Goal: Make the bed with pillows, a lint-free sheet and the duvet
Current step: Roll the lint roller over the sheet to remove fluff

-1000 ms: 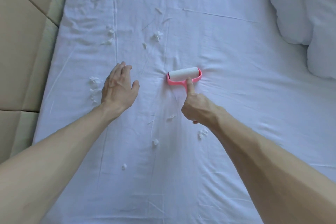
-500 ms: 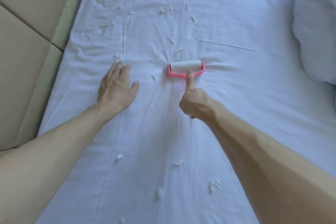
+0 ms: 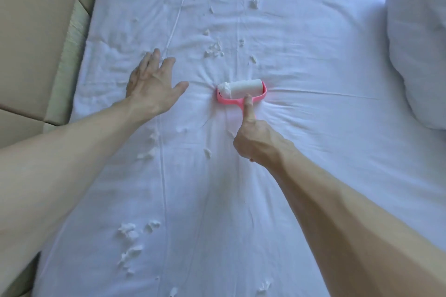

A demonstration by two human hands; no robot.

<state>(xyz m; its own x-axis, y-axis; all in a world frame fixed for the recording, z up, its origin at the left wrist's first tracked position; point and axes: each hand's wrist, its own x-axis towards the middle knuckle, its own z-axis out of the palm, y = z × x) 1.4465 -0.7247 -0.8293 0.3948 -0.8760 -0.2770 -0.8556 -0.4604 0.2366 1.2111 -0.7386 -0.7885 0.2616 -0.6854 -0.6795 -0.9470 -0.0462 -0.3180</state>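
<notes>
A white sheet (image 3: 301, 152) covers the bed, creased around the middle. My right hand (image 3: 255, 137) grips the handle of a pink lint roller (image 3: 241, 91), index finger stretched along the handle, and the white roll presses into the sheet. A clump of lint sticks to the roll's left end. My left hand (image 3: 152, 84) lies flat on the sheet to the roller's left, fingers spread. Several white lint bits (image 3: 213, 49) lie just beyond the roller, and more lint clumps (image 3: 128, 231) lie nearer me on the left. A white pillow (image 3: 417, 50) rests at the right edge.
A beige padded headboard or wall panel (image 3: 31, 43) runs along the bed's left side, with a narrow gap beside the mattress edge. Lint is scattered along the sheet's centre creases, both far and near.
The roller has moved farther up the bed over the lint and picked up a clump at its left end. My left hand has slid forward alongside it, and the view has shifted forward.
</notes>
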